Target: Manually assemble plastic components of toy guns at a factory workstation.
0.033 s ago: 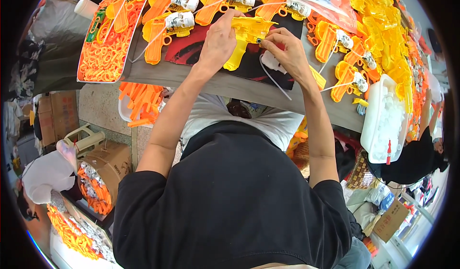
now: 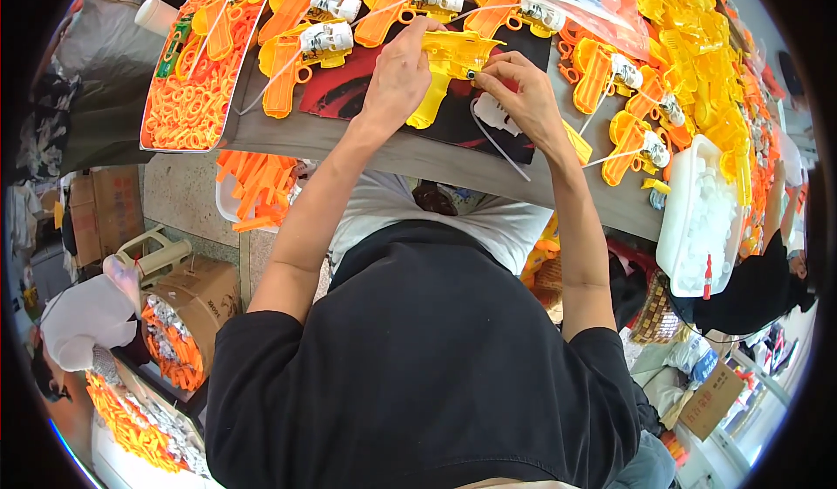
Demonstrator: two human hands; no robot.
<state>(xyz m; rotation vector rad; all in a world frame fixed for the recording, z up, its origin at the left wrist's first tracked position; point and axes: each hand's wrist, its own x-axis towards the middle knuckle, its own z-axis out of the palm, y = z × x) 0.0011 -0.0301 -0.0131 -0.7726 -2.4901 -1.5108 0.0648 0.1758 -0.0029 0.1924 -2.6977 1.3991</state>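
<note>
My left hand (image 2: 399, 78) grips a yellow plastic toy gun shell half (image 2: 433, 97) by its upper left part, over a dark mat (image 2: 336, 88) with a red pattern. The shell's hollow handle points down toward me. At its right edge, the fingertips of my right hand (image 2: 521, 92) pinch a small dark round piece (image 2: 472, 75) against the shell. Under that hand lies a white part (image 2: 495, 116) with a thin pale strip (image 2: 501, 149). A yellow piece (image 2: 577, 142) sits partly behind my right wrist.
Several orange-and-yellow toy gun assemblies (image 2: 281, 75) with white cylinders line the table. On the left stands a tray of orange rings (image 2: 185, 110); on the right, a white tub (image 2: 676, 219) of translucent pieces and a yellow shell pile (image 2: 689, 36). Other people are at both sides.
</note>
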